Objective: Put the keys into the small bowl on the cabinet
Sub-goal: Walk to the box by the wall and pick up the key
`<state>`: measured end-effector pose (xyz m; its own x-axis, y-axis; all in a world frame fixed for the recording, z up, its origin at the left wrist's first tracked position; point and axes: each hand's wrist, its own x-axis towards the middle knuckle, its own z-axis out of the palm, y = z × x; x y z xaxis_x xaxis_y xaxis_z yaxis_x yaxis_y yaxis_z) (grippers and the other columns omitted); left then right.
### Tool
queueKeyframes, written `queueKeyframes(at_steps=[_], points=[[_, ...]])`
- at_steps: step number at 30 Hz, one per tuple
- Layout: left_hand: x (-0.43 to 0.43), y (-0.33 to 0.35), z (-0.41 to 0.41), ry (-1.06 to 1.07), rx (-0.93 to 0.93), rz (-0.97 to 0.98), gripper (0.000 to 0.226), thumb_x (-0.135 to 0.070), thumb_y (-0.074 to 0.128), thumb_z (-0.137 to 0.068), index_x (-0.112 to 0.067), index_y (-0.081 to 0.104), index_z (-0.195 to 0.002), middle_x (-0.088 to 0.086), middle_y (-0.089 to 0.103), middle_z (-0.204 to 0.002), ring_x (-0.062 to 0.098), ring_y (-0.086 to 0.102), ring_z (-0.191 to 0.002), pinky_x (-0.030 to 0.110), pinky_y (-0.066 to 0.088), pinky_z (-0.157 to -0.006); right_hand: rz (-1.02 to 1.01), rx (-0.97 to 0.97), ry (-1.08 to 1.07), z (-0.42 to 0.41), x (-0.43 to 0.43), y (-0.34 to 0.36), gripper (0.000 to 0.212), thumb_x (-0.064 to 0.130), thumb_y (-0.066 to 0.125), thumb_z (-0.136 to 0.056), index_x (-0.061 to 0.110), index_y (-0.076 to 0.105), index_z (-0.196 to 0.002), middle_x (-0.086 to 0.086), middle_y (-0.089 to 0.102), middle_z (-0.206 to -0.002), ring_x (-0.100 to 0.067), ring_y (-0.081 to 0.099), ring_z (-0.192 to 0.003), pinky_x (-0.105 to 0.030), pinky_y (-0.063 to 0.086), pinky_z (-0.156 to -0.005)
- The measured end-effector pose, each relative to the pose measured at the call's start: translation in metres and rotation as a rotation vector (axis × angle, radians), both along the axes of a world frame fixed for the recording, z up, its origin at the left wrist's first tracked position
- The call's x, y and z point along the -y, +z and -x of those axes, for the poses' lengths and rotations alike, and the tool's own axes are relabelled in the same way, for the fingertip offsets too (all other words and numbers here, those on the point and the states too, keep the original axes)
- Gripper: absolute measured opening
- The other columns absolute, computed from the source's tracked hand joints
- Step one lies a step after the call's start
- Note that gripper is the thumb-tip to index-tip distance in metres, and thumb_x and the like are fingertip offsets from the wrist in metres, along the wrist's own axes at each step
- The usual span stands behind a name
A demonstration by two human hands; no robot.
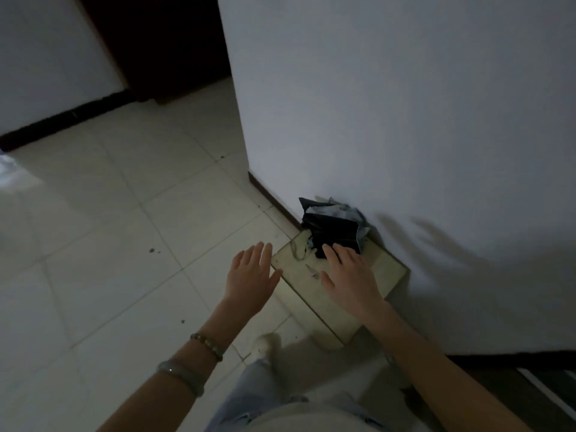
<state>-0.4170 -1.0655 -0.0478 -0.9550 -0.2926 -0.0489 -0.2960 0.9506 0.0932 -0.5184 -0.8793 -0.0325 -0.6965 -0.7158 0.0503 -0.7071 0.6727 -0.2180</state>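
A low pale cabinet (389,269) stands against the white wall. On its top lie small items that look like keys (311,271) and a thin cord (296,249), dim and hard to make out. A dark paper bag (333,227) stands at the back of the cabinet. No small bowl can be made out. My right hand (349,275) hovers flat over the cabinet top, fingers spread, fingertips near the bag's base. My left hand (252,275) is held open just left of the cabinet's edge, above the floor. Neither hand holds anything.
The room is dim. Pale floor tiles (109,244) spread to the left. A wall corner (246,151) juts out beyond the cabinet, with a dark doorway (162,45) behind. My legs and a shoe (265,344) are below. A dark striped mat (545,388) lies at the lower right.
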Motion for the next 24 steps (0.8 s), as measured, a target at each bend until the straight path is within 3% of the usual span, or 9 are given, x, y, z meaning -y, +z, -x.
queueKeyframes(at_steps=[5, 11, 17, 24], points=[[0.056, -0.004, 0.030, -0.189, 0.017, 0.046, 0.062, -0.048, 0.031, -0.095, -0.008, 0.021, -0.141, 0.014, 0.036, -0.146, 0.027, 0.033, -0.132, 0.042, 0.024, -0.111, 0.003, -0.008, -0.113, 0.006, 0.041, -0.003, 0.048, 0.019, 0.065, -0.077, -0.001, 0.053, -0.119, -0.024, 0.064, -0.113, -0.037, 0.062, -0.102, -0.043, 0.053, -0.080], [0.071, -0.013, 0.062, -0.321, 0.010, 0.015, 0.062, -0.047, 0.036, -0.094, -0.008, 0.023, -0.141, 0.015, 0.036, -0.146, 0.029, 0.032, -0.133, 0.043, 0.023, -0.111, 0.009, -0.038, -0.223, 0.014, 0.058, -0.009, 0.051, 0.023, 0.074, -0.071, 0.002, 0.057, -0.114, -0.019, 0.068, -0.105, -0.033, 0.065, -0.095, -0.040, 0.056, -0.074], [0.061, -0.047, 0.083, -0.409, 0.050, -0.050, 0.064, -0.045, 0.040, -0.094, -0.007, 0.021, -0.142, 0.015, 0.030, -0.149, 0.028, 0.025, -0.137, 0.041, 0.016, -0.113, 0.104, 0.103, -0.297, 0.021, 0.045, -0.040, 0.043, 0.014, 0.066, -0.080, -0.001, 0.055, -0.118, -0.025, 0.062, -0.114, -0.038, 0.060, -0.103, -0.046, 0.053, -0.080], [0.044, -0.127, 0.107, -0.460, 0.112, -0.178, 0.064, -0.030, 0.060, -0.088, 0.002, 0.034, -0.136, 0.023, 0.039, -0.142, 0.036, 0.035, -0.132, 0.049, 0.026, -0.109, 0.253, 0.332, -0.433, 0.042, 0.037, -0.120, 0.034, 0.007, 0.062, -0.083, -0.006, 0.056, -0.114, -0.027, 0.059, -0.109, -0.038, 0.056, -0.102, -0.041, 0.049, -0.086]])
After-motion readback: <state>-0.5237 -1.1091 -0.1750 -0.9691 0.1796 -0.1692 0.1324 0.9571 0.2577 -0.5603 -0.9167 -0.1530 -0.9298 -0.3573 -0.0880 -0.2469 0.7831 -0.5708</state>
